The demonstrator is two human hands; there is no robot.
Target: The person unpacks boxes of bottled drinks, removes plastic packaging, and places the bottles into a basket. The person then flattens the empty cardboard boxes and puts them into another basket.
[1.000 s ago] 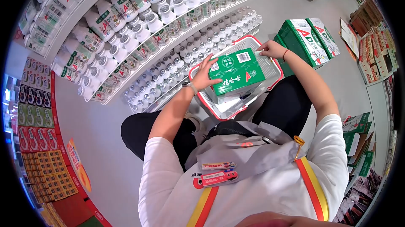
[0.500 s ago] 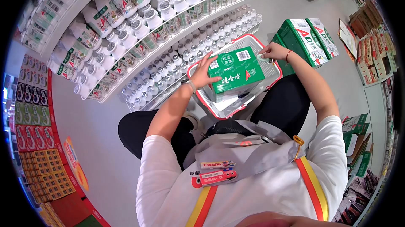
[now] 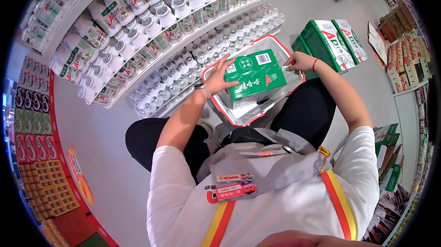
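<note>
A green cardboard carton [image 3: 255, 73] with white lettering and a barcode rests in the grey shopping basket [image 3: 275, 45] with a red rim, between my knees. My left hand [image 3: 219, 78] grips the carton's left end, thumb on the top and fingers at the far corner. At the opposite end, my right hand [image 3: 298, 63] is closed in a pinch close to the carton's edge. Something small and pale shows at its fingertips, too small to name. A white sheet and a dark pen-like thing [image 3: 262, 102] lie in the basket's near part, partly under the carton.
Curved shelves of white bottles [image 3: 151, 26] rise at the left, with a lower row of bottles [image 3: 183, 68] beside the basket. Two green-and-white cartons [image 3: 328, 47] stand on the floor beyond my right hand. Flattened cardboard [image 3: 390, 155] is at the right, stacked packs [image 3: 48, 187] far left.
The view has shifted slightly. My left hand stays on the carton, and my right fingers remain pinched at its right end, with their angle slightly changed.
</note>
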